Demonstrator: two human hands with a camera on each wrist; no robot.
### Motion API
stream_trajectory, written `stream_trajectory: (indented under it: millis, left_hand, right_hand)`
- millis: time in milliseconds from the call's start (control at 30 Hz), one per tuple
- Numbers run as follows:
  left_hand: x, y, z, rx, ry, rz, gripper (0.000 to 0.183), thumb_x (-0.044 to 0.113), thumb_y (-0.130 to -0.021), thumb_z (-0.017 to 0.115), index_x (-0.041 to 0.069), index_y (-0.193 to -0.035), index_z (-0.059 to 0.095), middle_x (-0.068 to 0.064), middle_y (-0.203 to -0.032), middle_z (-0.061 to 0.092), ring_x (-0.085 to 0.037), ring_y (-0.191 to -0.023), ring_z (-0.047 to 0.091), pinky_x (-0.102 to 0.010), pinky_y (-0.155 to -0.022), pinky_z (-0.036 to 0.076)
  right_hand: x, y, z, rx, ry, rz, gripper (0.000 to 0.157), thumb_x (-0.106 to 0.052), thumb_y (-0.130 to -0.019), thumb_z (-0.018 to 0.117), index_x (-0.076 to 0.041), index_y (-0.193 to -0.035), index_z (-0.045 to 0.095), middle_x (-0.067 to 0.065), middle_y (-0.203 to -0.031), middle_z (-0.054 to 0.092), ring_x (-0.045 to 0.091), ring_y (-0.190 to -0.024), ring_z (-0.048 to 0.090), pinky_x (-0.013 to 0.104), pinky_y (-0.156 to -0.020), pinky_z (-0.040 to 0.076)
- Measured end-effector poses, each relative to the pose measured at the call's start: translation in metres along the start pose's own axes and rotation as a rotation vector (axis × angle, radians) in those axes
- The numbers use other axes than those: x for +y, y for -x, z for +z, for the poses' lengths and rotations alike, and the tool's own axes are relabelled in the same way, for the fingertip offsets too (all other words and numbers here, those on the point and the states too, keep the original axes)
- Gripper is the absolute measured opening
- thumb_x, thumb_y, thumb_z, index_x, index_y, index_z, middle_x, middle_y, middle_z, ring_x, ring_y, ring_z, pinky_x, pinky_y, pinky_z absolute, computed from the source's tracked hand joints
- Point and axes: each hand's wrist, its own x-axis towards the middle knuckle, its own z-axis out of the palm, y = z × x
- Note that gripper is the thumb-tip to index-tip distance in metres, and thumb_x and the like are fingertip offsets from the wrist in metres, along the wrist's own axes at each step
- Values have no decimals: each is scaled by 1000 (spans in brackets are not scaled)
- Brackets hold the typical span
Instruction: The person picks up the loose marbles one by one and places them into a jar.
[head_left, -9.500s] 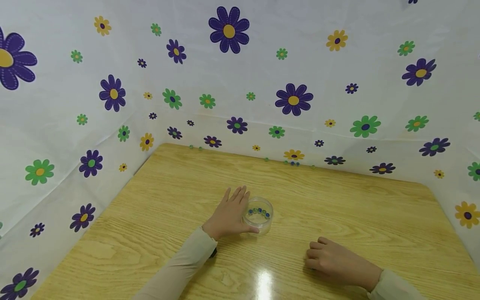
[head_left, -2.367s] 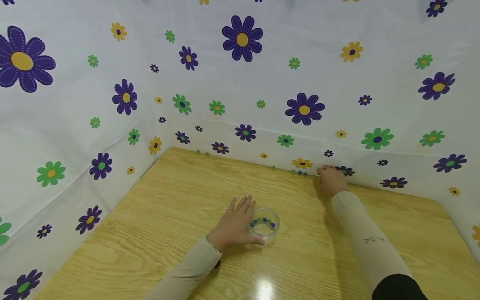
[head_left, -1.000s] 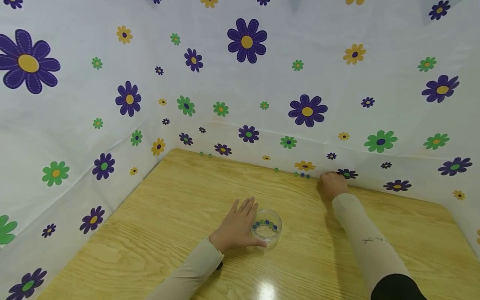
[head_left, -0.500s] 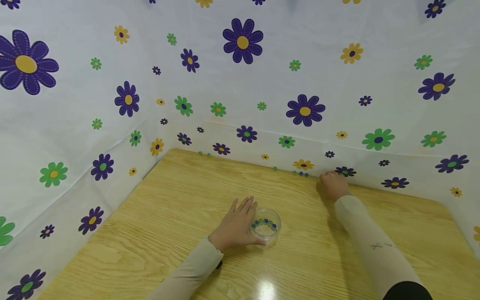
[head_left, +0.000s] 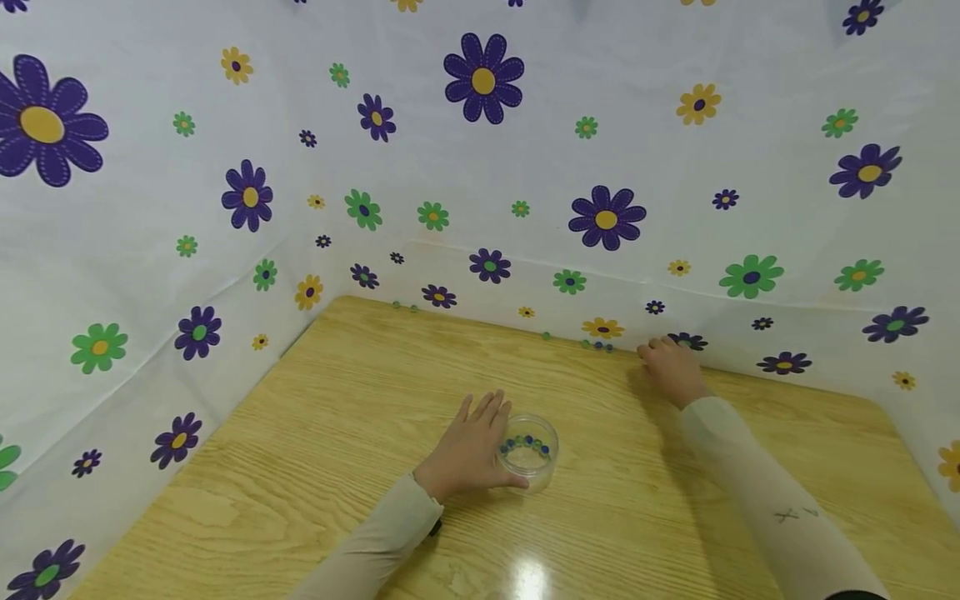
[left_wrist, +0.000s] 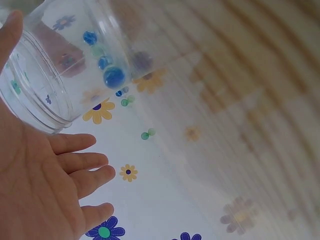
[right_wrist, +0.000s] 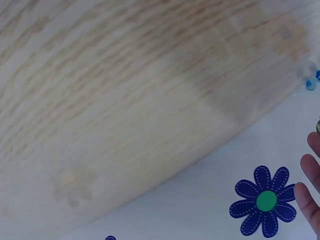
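In the head view a clear jar stands on the wooden table with several blue and green marbles inside. My left hand lies along the jar's left side, fingers straight, thumb reaching across its near side. The left wrist view has the jar's rim in the crook between thumb and fingers. At the table's back edge, my right hand has its fingers bent by the flowered cloth. The right wrist view catches a sliver of a greenish marble at its fingertips, mostly cut off by the frame.
Loose marbles line the back edge: two green marbles far left, a green marble midway, then another green marble beside two blue marbles. A white flowered cloth rises behind and left of the table.
Since the oldest frame my right hand has moved from the near right to the back edge, where a green marble lay. Lately it has shifted slightly rightward. My left hand stays by the jar.
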Motion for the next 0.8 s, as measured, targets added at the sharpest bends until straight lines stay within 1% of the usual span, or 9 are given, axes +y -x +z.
stream_trajectory:
  millis: [133,233,433,500,700,800]
  left_hand:
    - [1,1,-3,-6,9,0,113,78,-68,58,0,-145,31,-18,-154,26,-30,-143,26,-52,-116,19]
    - [2,1,-5,-13,18,1,113,77,-68,58,0,-145,31,-19,-153,26,-31,-143,26,-53,-115,19]
    - [2,1,-4,-23,24,-5,113,78,-68,57,0,-146,29,-18,-154,25,-30,-143,25,-52,-116,18]
    - [1,1,-4,-18,21,-2,113,78,-68,57,0,-146,29,-18,-154,25,-30,-143,26,-52,-116,18]
    - [1,1,-5,-6,10,10,113,78,-69,57,-1,-145,30,-19,-153,26,-31,-142,27,-53,-115,19]
    - [1,0,-5,-8,16,11,113,78,-69,57,-1,-145,31,-19,-153,26,-31,-142,27,-53,-115,19]
  right_hand:
    - [-3,4,-5,28,9,-27,16,-6,-83,66,0,-97,65,16,-91,66,32,-85,60,49,-78,51]
    - [-7,8,-9,67,23,-54,17,-8,-82,67,0,-97,66,15,-92,67,31,-85,61,47,-77,52]
    - [-20,16,-21,128,43,-105,17,-10,-82,69,-1,-96,68,13,-93,68,29,-87,61,44,-78,51]
    - [-25,18,-27,168,39,-132,16,-11,-81,70,-2,-95,68,12,-92,68,28,-86,61,42,-76,51]
    - [-37,24,-38,312,21,-220,15,-8,-76,74,-4,-89,67,10,-84,67,26,-77,60,38,-66,49]
    - [-43,26,-44,371,20,-254,16,-7,-75,75,-4,-88,67,9,-83,67,25,-76,60,37,-65,48]
